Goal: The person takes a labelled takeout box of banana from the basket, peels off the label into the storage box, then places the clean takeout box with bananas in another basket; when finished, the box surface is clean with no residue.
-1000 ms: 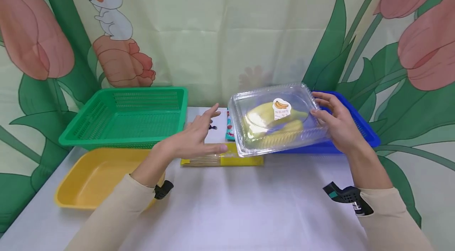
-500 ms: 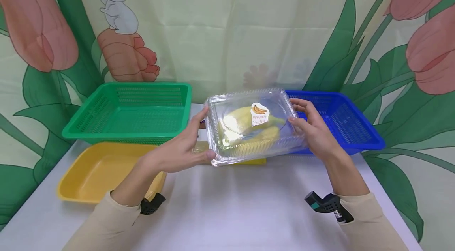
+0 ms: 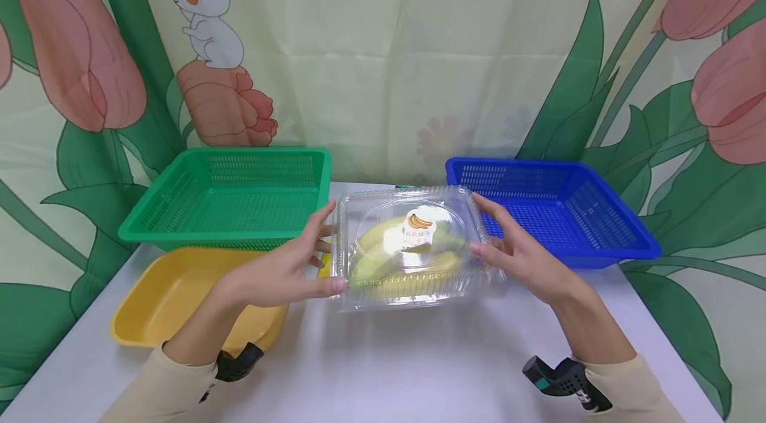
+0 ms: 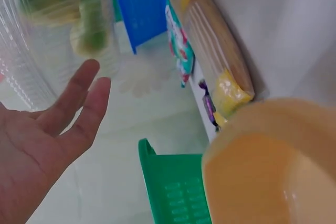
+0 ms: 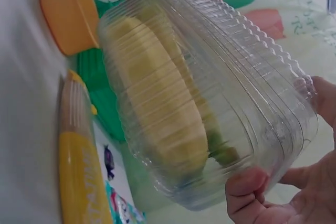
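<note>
Backdrop: pale cloth [image 3: 383,97] printed with tulips and a rabbit, behind a white-covered bench [image 3: 389,370].
Clear container [image 3: 413,257]: raised above the bench between both hands, bananas [image 5: 163,93] inside.
Right hand [image 3: 526,260]: fingers and thumb pinch the container's right edge.
Left hand [image 3: 278,275]: fingers extended and spread at its left end; firm contact unclear.
Left side: green basket [image 3: 224,235] behind yellow tub [image 3: 173,296].
Right side: blue basket [image 3: 538,210].
Beyond container: yellow packet [image 5: 86,177].
</note>
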{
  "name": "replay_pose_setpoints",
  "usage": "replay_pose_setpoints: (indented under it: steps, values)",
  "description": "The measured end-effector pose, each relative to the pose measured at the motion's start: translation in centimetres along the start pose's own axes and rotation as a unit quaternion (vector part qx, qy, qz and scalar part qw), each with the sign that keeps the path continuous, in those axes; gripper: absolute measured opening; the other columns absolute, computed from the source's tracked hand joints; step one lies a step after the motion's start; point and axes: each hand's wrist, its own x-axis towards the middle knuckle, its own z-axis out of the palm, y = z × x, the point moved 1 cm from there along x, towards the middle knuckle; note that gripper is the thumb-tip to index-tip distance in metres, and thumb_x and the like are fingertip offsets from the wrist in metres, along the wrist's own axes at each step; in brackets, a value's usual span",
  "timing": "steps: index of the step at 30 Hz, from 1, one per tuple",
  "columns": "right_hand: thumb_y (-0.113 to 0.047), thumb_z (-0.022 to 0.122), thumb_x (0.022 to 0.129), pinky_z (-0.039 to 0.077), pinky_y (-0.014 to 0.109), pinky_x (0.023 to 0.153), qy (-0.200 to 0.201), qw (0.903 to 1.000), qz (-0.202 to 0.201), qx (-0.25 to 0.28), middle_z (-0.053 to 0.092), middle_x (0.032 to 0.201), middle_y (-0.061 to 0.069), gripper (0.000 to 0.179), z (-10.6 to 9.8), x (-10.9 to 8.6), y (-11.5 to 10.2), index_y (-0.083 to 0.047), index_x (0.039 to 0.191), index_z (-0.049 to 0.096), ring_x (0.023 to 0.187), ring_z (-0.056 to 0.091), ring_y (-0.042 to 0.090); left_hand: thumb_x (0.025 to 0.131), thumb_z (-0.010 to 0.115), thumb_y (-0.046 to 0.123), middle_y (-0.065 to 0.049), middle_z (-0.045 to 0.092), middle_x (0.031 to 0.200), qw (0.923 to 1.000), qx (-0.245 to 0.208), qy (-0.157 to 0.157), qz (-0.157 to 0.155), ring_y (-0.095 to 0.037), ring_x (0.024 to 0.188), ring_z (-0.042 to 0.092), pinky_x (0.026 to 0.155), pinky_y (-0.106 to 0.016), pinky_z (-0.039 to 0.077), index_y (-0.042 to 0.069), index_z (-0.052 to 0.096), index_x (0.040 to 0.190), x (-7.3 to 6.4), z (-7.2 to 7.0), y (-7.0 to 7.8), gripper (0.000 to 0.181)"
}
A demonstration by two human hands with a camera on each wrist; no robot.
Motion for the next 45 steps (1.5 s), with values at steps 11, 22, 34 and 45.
replay_pose_setpoints:
  steps: [11,22,34,45]
  values:
    - [-0.016,0.073,0.096,0.058,0.046,0.093,-0.111,0.9914,0.013,0.067,-0.011,0.169,0.01,0.107,1.9,-1.2,2.2,-0.027,0.164,-0.009,0.145,0.03,0.058,0.092,0.075,0.045,-0.012,0.039,0.155,0.9994,0.019,-0.025,-0.012,-0.026,0.131,0.053,0.106,-0.048,0.049,0.028,-0.006,0.165,-1.6,0.1,-1.3,0.11]
    - [-0.011,0.079,0.09,0.061,0.05,0.078,-0.168,0.9827,0.034,0.071,0.038,0.145,0.031,0.112,1.7,-2.7,3.5,-0.025,0.164,-0.004,0.116,0.063,0.04,0.084,0.082,0.052,-0.01,0.05,0.144,0.995,0.036,-0.065,-0.066,-0.028,0.127,0.057,0.1,-0.05,0.053,0.029,-0.009,0.164,-2.3,1.5,-2.4,0.124]
    - [-0.005,0.077,0.09,0.061,0.042,0.077,-0.16,0.9844,0.062,0.036,0.016,0.157,0.018,0.11,1.8,-3.5,4.8,-0.022,0.164,-0.003,0.1,0.067,0.032,0.083,0.084,0.051,-0.008,0.055,0.137,0.9948,0.042,-0.077,-0.052,-0.024,0.123,0.059,0.097,-0.048,0.054,0.023,-0.003,0.165,-1.9,2.0,-3.3,0.123]
    - [-0.009,0.075,0.094,0.061,0.04,0.083,-0.143,0.9869,0.073,-0.009,0.041,0.142,0.026,0.107,2.5,-4.1,5.6,-0.027,0.163,-0.005,0.107,0.068,0.035,0.08,0.086,0.051,-0.01,0.05,0.147,0.995,0.043,-0.078,-0.046,-0.028,0.126,0.058,0.1,-0.051,0.051,0.024,-0.001,0.166,-1.8,2.5,-3.8,0.125]
